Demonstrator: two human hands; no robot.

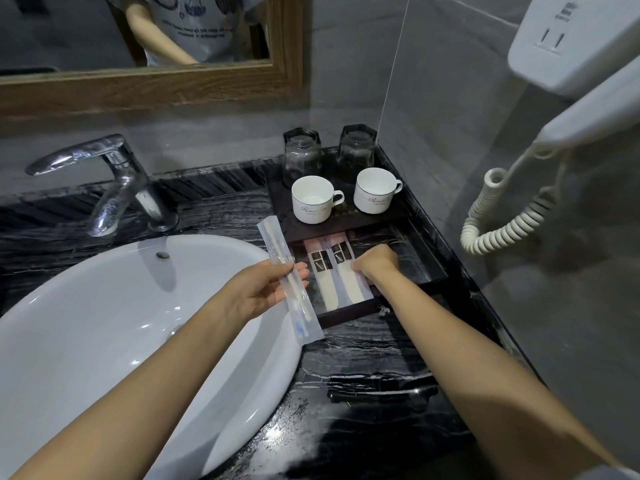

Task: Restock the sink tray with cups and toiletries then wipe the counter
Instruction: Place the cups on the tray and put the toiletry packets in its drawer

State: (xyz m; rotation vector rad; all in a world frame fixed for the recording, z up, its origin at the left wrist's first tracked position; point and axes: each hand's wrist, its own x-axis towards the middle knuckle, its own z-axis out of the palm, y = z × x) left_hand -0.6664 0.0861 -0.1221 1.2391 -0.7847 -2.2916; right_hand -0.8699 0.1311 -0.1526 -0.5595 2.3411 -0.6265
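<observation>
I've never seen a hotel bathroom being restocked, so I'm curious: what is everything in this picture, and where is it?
Glasses: 2, clear, upside down at the back of the tray.
Cups: 2, white, upright in front of the glasses.
Tray: 1, dark, on the counter in the right corner.
Sachets: 2, white and pink, flat in the tray's front section.
Toothbrush pack: 1, clear wrapper, held beside the tray.
Counter: 1, black marble.
Basin: 1, white, left.
Tap: 1, chrome, behind the basin.
Mirror: 1, wood frame, on the wall.
Hairdryer: 1, white, coiled cord, right wall.
Left hand: holds the toothbrush pack.
Right hand: on the right sachet.
</observation>
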